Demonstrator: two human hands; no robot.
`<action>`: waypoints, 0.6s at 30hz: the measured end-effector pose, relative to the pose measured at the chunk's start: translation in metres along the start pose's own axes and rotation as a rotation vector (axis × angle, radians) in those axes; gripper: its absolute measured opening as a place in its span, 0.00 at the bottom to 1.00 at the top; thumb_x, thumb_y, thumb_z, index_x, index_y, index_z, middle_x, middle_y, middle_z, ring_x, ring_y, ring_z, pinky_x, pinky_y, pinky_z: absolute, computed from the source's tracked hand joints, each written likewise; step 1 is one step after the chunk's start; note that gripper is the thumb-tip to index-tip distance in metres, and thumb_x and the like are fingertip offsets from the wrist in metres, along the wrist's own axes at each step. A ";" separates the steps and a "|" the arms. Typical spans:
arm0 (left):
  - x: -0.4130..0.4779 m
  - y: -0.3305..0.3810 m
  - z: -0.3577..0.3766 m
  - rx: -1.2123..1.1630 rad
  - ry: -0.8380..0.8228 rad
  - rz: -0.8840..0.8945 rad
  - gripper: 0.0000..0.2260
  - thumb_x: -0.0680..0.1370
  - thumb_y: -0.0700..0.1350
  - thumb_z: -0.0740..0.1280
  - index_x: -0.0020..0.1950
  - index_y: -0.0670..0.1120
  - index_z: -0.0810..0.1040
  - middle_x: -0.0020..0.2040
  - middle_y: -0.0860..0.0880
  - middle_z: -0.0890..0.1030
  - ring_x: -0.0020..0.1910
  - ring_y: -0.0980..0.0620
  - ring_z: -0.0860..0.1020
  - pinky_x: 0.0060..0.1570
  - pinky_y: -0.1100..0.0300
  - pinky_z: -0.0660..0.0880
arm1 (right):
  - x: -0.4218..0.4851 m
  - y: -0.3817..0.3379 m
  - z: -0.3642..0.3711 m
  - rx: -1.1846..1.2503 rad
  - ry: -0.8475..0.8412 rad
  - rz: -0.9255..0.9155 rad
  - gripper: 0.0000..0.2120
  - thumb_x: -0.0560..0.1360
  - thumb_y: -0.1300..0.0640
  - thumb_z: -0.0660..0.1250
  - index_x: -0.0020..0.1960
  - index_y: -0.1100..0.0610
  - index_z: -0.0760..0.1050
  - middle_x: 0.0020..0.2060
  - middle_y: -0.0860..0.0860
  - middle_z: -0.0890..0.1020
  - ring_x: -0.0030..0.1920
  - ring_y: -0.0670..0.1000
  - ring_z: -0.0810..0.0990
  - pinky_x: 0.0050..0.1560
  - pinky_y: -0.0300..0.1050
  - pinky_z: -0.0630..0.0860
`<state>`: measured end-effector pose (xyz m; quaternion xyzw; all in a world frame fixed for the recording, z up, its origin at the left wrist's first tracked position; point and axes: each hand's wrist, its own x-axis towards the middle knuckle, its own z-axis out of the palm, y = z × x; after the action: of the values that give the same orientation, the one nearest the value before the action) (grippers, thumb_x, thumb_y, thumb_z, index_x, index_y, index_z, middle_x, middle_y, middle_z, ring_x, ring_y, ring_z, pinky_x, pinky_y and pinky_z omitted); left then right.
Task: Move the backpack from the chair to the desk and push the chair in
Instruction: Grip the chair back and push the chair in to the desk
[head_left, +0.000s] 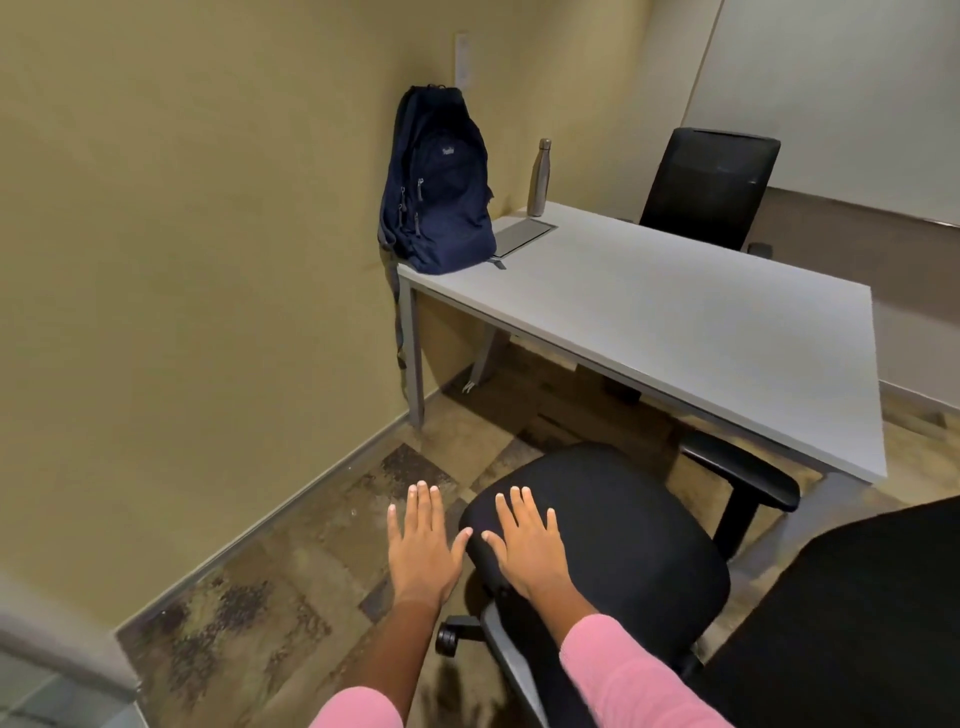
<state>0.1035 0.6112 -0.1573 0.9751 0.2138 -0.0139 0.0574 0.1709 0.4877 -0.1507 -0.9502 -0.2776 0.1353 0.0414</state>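
A navy backpack (439, 182) stands upright on the left end of the white desk (675, 322), leaning against the wall, with a strap hanging off the desk's edge. The black office chair (613, 540) stands in front of the desk, its seat bare and its backrest at the lower right. My left hand (423, 545) hovers flat over the floor just left of the seat, fingers spread, holding nothing. Spread flat as well, my right hand (524, 545) is over the seat's left edge; contact is unclear.
A steel bottle (539, 176) and a grey panel (522, 235) lie on the desk beside the backpack. A second black chair (706, 187) stands behind the desk. The yellow wall runs along the left. Patterned carpet (291, 597) lies between wall and chair.
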 end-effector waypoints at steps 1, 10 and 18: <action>-0.006 0.004 0.001 0.017 0.002 -0.007 0.31 0.79 0.61 0.43 0.74 0.42 0.40 0.78 0.43 0.45 0.76 0.46 0.42 0.74 0.46 0.41 | -0.004 0.003 0.001 0.003 -0.003 -0.006 0.28 0.80 0.45 0.46 0.75 0.55 0.44 0.77 0.55 0.47 0.76 0.54 0.42 0.74 0.58 0.45; -0.039 0.022 -0.009 0.060 0.063 -0.084 0.31 0.79 0.60 0.42 0.74 0.43 0.39 0.78 0.43 0.43 0.76 0.46 0.41 0.74 0.46 0.40 | -0.029 0.017 -0.004 -0.013 -0.010 -0.118 0.28 0.80 0.46 0.47 0.75 0.56 0.45 0.77 0.55 0.48 0.76 0.54 0.42 0.74 0.59 0.44; -0.094 0.049 -0.033 0.052 0.151 -0.206 0.31 0.79 0.60 0.43 0.74 0.42 0.40 0.78 0.43 0.45 0.76 0.46 0.42 0.74 0.47 0.40 | -0.075 0.037 -0.027 -0.054 0.063 -0.226 0.28 0.80 0.46 0.47 0.75 0.57 0.46 0.77 0.56 0.49 0.76 0.54 0.43 0.74 0.60 0.45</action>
<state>0.0389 0.5319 -0.1145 0.9474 0.3160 0.0484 0.0140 0.1367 0.4158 -0.1130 -0.9174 -0.3851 0.0922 0.0398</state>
